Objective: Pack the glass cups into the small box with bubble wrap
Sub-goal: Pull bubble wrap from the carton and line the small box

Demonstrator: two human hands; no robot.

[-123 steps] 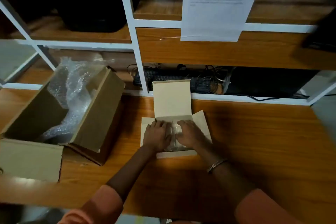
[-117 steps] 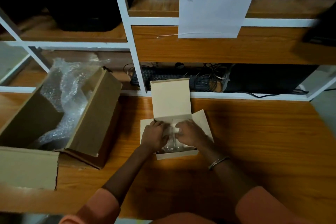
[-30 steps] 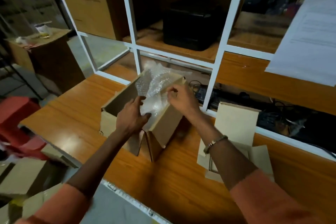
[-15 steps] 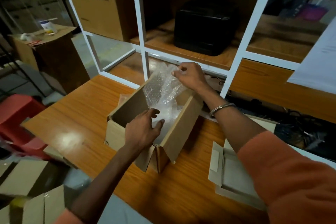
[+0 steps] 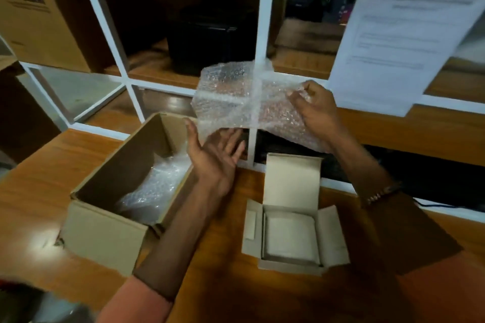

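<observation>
Wrap (image 5: 244, 102) is being pinched by R hand (image 5: 315, 110), now lifted clear of big box (image 5: 105, 233) vs 0.5 s ago. L hand (image 5: 214, 155), fingers spread, is being held under wrap's lower edge. Small box (image 5: 291, 238) is sitting open below, on desk (image 5: 34, 186).

A clear sheet of bubble wrap (image 5: 244, 102) hangs spread in the air above the desk; below, the small box (image 5: 291, 233) sits open, lid upright, side flaps splayed.
</observation>
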